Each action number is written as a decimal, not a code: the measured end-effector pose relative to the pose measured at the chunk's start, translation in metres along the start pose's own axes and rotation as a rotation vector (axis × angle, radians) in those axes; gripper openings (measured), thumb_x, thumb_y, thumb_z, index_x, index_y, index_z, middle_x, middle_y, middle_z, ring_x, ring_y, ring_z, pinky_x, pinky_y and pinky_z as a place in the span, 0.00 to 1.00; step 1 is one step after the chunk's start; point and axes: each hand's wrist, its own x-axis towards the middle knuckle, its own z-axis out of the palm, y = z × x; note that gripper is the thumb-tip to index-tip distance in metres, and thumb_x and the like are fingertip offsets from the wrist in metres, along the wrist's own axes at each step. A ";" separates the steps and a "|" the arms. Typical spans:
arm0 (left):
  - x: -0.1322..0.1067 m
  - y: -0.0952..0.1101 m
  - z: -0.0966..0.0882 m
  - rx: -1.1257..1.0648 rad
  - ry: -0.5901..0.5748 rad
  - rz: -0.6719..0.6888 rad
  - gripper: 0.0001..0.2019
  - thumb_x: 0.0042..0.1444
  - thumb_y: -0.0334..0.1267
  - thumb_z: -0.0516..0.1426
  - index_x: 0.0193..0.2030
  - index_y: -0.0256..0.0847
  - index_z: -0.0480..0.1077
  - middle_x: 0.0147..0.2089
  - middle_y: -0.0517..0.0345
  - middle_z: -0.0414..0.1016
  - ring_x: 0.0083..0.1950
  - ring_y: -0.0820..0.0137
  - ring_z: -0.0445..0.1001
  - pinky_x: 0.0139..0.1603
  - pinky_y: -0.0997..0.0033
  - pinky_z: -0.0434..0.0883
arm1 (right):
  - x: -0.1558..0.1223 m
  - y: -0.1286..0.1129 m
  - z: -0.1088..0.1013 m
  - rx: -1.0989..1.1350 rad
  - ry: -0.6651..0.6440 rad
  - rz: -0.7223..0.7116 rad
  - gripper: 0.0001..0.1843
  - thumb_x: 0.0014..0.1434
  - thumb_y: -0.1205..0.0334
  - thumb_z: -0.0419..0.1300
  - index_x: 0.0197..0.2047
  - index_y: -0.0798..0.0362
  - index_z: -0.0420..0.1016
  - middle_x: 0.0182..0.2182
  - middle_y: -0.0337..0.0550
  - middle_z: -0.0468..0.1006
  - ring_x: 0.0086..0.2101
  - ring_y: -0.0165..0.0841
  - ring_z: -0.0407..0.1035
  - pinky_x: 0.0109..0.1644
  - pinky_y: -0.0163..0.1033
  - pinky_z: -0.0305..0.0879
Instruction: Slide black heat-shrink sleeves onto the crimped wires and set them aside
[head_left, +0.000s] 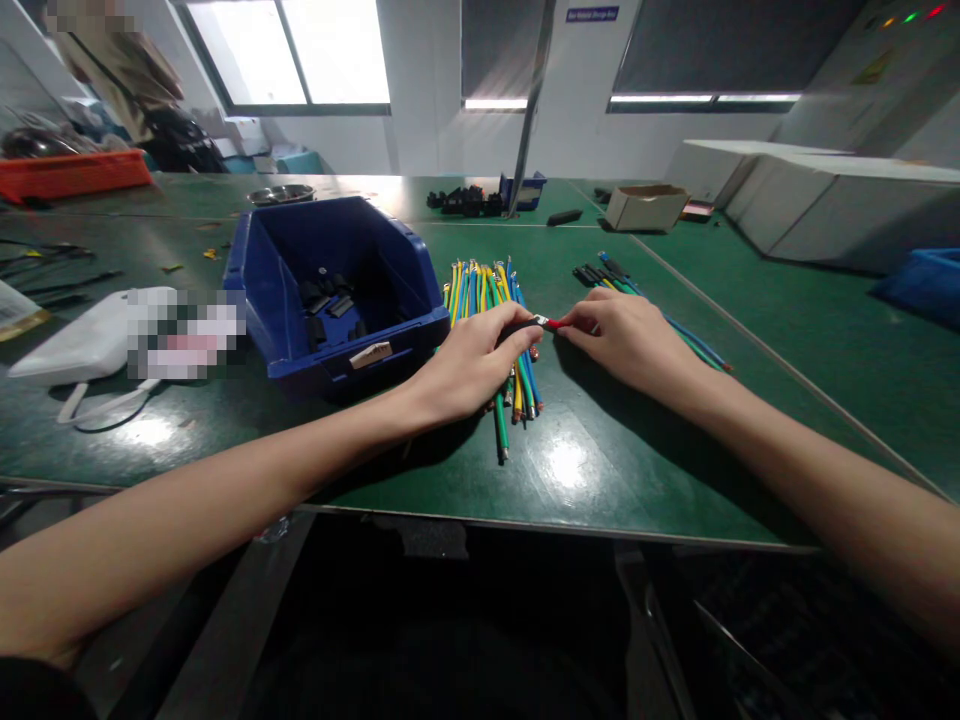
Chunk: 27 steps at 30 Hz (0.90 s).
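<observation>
Currently red piece [554,324] between hands [476,362], near wire bundle [482,287].

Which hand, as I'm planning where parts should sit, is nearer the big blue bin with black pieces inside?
Left. The left hand is close by the front right corner of the bin; the right hand is farther right, beyond the wires.

One red wire [554,324], one orange basket [79,179]

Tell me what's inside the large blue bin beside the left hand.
Several small black pieces lie loose inside the large blue bin. Its front wall covers the nearest strip of floor, so anything there cannot be seen.
</observation>
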 end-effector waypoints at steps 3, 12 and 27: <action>-0.001 0.002 -0.001 -0.015 0.015 0.000 0.11 0.66 0.37 0.52 0.36 0.36 0.71 0.34 0.58 0.74 0.36 0.73 0.69 0.39 0.71 0.64 | -0.001 -0.004 -0.007 0.100 0.085 -0.022 0.10 0.65 0.63 0.54 0.42 0.55 0.77 0.35 0.48 0.79 0.33 0.36 0.72 0.37 0.40 0.64; 0.000 -0.002 0.000 -0.064 0.046 0.020 0.08 0.65 0.35 0.54 0.37 0.36 0.71 0.33 0.58 0.72 0.36 0.72 0.69 0.36 0.73 0.63 | -0.007 -0.021 -0.029 0.131 0.292 -0.286 0.10 0.69 0.62 0.49 0.46 0.51 0.70 0.38 0.48 0.79 0.33 0.35 0.72 0.35 0.41 0.66; -0.001 -0.005 0.001 -0.033 0.019 0.055 0.07 0.63 0.37 0.56 0.40 0.36 0.72 0.35 0.58 0.74 0.37 0.72 0.70 0.38 0.72 0.65 | -0.008 -0.017 -0.027 0.013 0.246 -0.560 0.06 0.65 0.67 0.55 0.44 0.56 0.72 0.32 0.46 0.75 0.32 0.35 0.68 0.36 0.40 0.67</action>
